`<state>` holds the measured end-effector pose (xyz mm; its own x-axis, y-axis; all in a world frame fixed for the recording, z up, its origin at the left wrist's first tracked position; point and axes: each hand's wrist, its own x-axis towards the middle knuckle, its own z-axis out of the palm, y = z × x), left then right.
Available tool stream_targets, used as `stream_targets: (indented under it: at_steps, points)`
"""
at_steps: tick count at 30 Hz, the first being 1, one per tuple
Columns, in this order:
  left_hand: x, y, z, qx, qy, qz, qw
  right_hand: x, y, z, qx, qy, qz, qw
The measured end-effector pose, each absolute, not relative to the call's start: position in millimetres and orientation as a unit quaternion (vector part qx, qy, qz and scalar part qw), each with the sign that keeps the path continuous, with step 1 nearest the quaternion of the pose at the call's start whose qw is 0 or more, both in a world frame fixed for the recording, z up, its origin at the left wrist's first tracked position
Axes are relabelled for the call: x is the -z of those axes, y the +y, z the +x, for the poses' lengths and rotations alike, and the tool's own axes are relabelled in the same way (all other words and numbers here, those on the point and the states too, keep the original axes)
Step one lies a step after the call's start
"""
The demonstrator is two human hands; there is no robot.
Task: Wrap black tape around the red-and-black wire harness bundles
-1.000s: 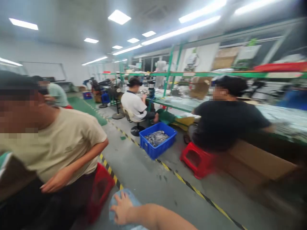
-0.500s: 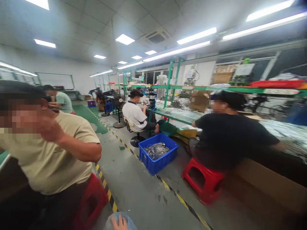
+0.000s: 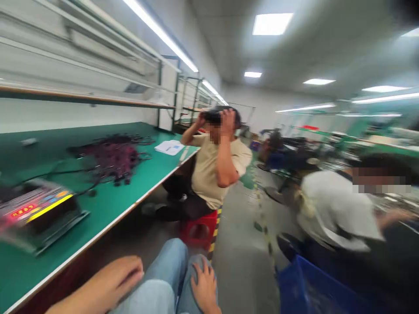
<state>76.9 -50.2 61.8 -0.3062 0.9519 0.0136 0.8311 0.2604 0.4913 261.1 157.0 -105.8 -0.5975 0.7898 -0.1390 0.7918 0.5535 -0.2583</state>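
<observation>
My right hand (image 3: 204, 283) rests on my knee in light blue jeans (image 3: 172, 261), its fingers spread and nothing in it. Beside my other thigh, my left hand (image 3: 127, 272) is loosely curled, with a gap between thumb and fingers; no held thing shows. Both hands lie apart from the green-topped workbench (image 3: 131, 205) at left. On that bench are a dark heap of purplish cords or cables (image 3: 113, 157), a box-shaped device (image 3: 42, 218) with a red digital display, and white papers (image 3: 169, 147).
A person in a beige shirt (image 3: 212, 170) sits on a red stool (image 3: 199, 231) ahead, hands raised to headgear. At right a person in white (image 3: 337, 209) leans over, near a blue bin (image 3: 291, 283). Striped yellow-black tape (image 3: 214, 237) marks the floor.
The view has swung left, bringing the bench and device into sight. The person in beige now has both hands at the headgear. My left hand has come into view.
</observation>
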Motion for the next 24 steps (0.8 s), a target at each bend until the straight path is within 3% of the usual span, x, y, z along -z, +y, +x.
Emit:
stream_targets:
  at_steps: [4,8,12,19,24]
  points:
    - [-75.7,-118.2,44.6,-0.154,0.864,0.472,0.082,107.9,178.1,252.9,0.117,0.902,0.409,0.078]
    - [-87.9,-182.0,18.2,-0.179,0.925,0.308,-0.131,118.9,209.1,237.7,0.165,0.869,0.44,0.155]
    - [-80.3,-193.6,3.7,-0.186,0.929,0.154,-0.28,128.9,215.6,235.7,0.183,0.864,0.448,0.136]
    - [-85.7,-147.0,-29.8,-0.066,0.946,0.151,-0.277,148.1,220.9,248.8,0.197,0.865,0.454,0.081]
    - [-93.1,-143.8,-50.6,-0.092,0.944,0.123,-0.292,158.6,230.4,251.5,0.208,0.86,0.459,0.078]
